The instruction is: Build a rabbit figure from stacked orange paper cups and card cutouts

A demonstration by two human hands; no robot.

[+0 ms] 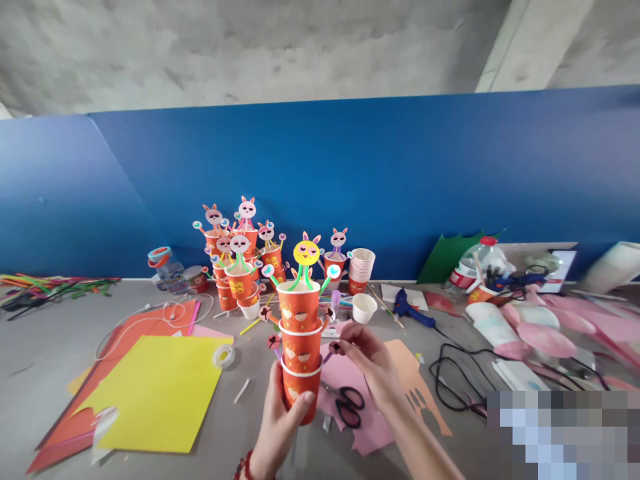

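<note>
My left hand (281, 417) is wrapped round the lowest cup of a tower of red paper cups (301, 353), holding it upright above the table. A yellow paper rabbit face (307, 253) tops the tower, and green stems with white discs rise beside it. Round paper pieces also stick out at the sides of the lower cups. My right hand (370, 360) has its thumb and fingers closed at a dark reddish paper disc (335, 347) on a purple stem, at the tower's right side. Below that hand lie black-handled scissors (350, 407) on pink paper (373, 427).
Several rabbit-topped cup towers (239, 280) stand behind on the left. Yellow paper (160, 393) and a tape roll (223, 357) lie left. Stacked cups (362, 267), a blue glue gun (413, 309), black cable (450, 367) and a bottle (465, 270) are right. A blue partition (320, 167) stands behind.
</note>
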